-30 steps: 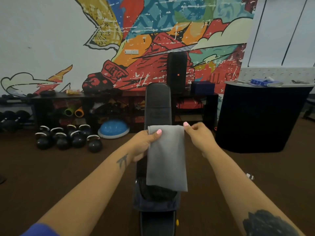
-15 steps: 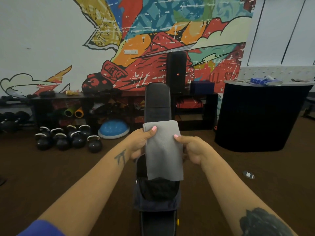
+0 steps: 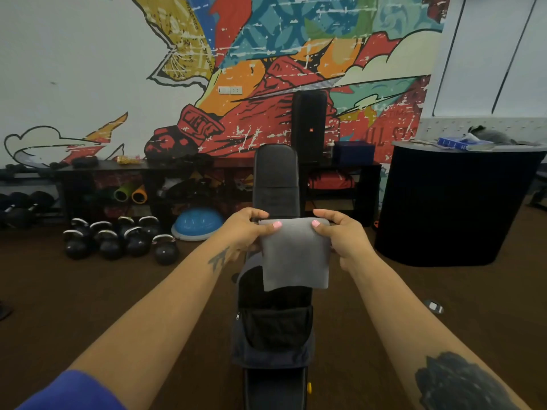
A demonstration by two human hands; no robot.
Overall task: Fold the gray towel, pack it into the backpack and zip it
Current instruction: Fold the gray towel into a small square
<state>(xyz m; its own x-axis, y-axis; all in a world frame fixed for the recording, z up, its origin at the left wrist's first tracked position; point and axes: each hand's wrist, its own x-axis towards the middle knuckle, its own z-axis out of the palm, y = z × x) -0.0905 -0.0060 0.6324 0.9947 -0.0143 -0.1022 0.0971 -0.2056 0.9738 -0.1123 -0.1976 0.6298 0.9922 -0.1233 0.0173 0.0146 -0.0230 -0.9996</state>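
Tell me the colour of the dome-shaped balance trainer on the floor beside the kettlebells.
Blue, with a paler base rim: the balance trainer, in the head view.

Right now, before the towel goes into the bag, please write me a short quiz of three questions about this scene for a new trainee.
1. True or false: the gray towel is held only by the left hand.
2. Multiple choice: where is the backpack? A) on the floor beside the kettlebells; B) on the bench, below the towel; C) on the black counter.
3. Fill in: the backpack's top opening is ____ (open or zipped).

Key:
1. False; the right hand pinches the other top corner.
2. B.
3. Open.
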